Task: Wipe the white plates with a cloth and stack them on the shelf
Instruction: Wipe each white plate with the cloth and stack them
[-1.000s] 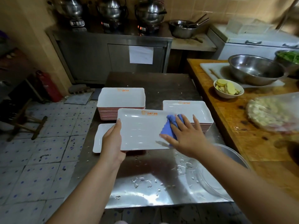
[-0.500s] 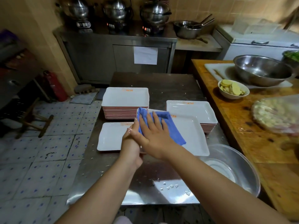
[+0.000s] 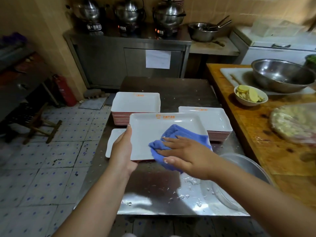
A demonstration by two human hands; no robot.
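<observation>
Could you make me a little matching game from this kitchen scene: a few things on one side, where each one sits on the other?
Things:
1. blue cloth
2. small white bowl of yellow slices
3. large steel mixing bowl
4. red fire extinguisher

Places:
A. on the white cutting board
B. on the floor by the wall
C. under the right hand, on the held white rectangular plate
D. on the wooden counter

Pairs: 1-C, 2-D, 3-A, 4-B
</observation>
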